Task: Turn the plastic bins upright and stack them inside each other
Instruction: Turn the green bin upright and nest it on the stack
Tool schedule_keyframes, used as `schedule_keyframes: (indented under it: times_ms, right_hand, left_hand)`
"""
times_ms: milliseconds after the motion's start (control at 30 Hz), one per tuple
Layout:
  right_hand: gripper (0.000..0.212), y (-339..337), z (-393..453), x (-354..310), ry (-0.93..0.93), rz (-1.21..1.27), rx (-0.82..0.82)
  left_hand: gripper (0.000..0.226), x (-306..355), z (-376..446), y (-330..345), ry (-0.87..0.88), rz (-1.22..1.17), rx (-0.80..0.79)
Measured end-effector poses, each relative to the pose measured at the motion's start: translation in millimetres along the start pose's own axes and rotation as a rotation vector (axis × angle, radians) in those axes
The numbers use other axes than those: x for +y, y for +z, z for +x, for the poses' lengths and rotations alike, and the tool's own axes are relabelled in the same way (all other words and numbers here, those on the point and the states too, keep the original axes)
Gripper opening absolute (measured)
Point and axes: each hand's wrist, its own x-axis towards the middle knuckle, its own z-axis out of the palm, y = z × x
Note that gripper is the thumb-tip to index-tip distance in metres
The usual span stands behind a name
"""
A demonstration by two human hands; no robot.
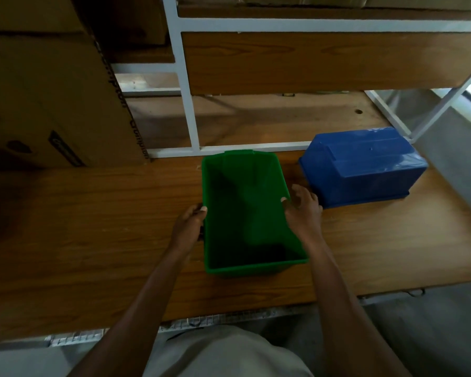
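Both forearms are stretched forward from the body, one on each side of the green bin (pixel 245 213). The left hand (pixel 188 227) is clasped on the bin's left wall, thumb hooked over the rim, the other fingers hidden outside the wall. The right hand (pixel 303 210) is laid against the right rim with its thumb tip on the edge and its fingers spread loosely outside; whether this grip is closed on the wall cannot be told. Between the hands the green bin is seen upright, mouth up, on the wooden surface (pixel 93 227). Just beyond the right hand, a blue bin (pixel 365 167) is lying upside down on the surface. Far left of the left hand, a cardboard box (pixel 52 99) is standing; behind the bins, a white shelf frame (pixel 186 104) is fixed.
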Motion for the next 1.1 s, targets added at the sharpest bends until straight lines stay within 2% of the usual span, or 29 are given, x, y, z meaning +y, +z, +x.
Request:
schedule_keyframes:
  times_ms: [67,267,467,733,900,1100]
  right_hand:
    - [0.056,-2,7,5,0.076,0.177,-0.058]
    - [0.037,-6,22,17,0.321,0.510,-0.225]
    - [0.028,-23,16,9,0.210,0.346,-0.294]
    - [0.028,-27,-15,-6,0.105,0.419,-0.401]
    - [0.028,-8,-52,-32,0.006,0.406,-0.493]
    - [0.024,29,-110,-73,-0.049,0.420,-0.635]
  left_hand:
    - [0.023,0,2,0,-0.001,-0.007,0.008]
    - [0.031,6,5,7,-0.011,-0.030,0.034]
    - [0.029,12,-2,8,0.007,-0.051,0.088]
    - [0.023,-14,-61,-16,-0.061,-0.193,0.205]
    - [0.027,-37,-110,-55,-0.024,-0.242,0.351]
    - [0.030,-53,-165,-124,0.045,-0.309,0.450]
